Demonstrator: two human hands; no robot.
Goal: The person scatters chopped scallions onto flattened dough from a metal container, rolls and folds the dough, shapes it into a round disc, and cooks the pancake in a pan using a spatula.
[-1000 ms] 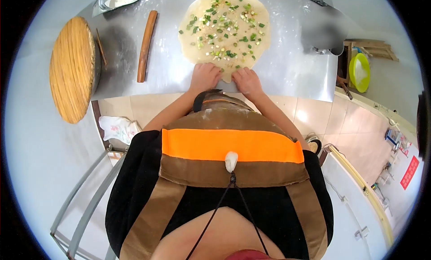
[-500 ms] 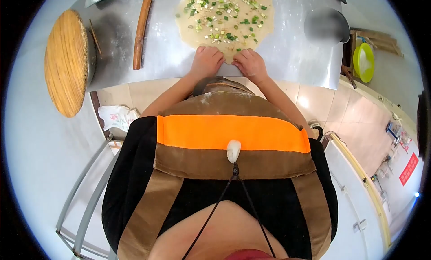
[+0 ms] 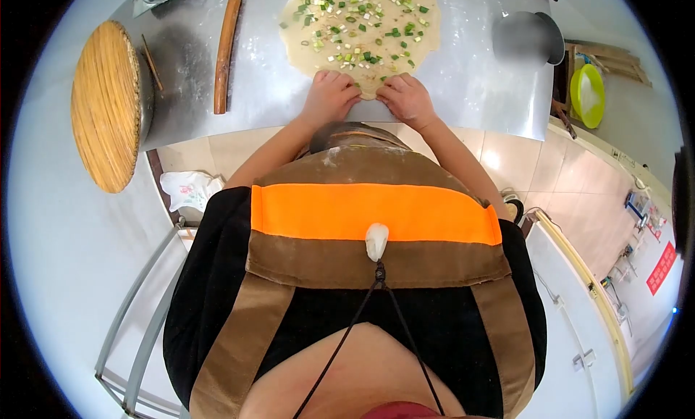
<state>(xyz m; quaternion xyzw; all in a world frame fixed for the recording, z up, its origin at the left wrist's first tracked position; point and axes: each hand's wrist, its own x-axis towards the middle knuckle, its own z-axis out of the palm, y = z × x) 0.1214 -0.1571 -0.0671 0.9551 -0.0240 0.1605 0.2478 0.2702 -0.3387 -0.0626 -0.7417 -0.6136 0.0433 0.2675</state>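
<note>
Since the dough sheet (image 3: 302, 60) already lies flat and thin on the table (image 3: 478, 100), chopped scallions (image 3: 371, 57) scattered over it, that part looks done; left hand (image 3: 333, 97) and right hand (image 3: 407, 100) both look pinched on its near edge, so I'd say only that edge is being worked, most of it lying open and unfolded

No wording can be read. A red sign (image 3: 660, 269) on the pale wall (image 3: 657, 316) at the far right bears faint whitish marks, too small to make out. The white bag (image 3: 190, 191) at the left carries reddish and greenish print, likewise illegible.
</note>
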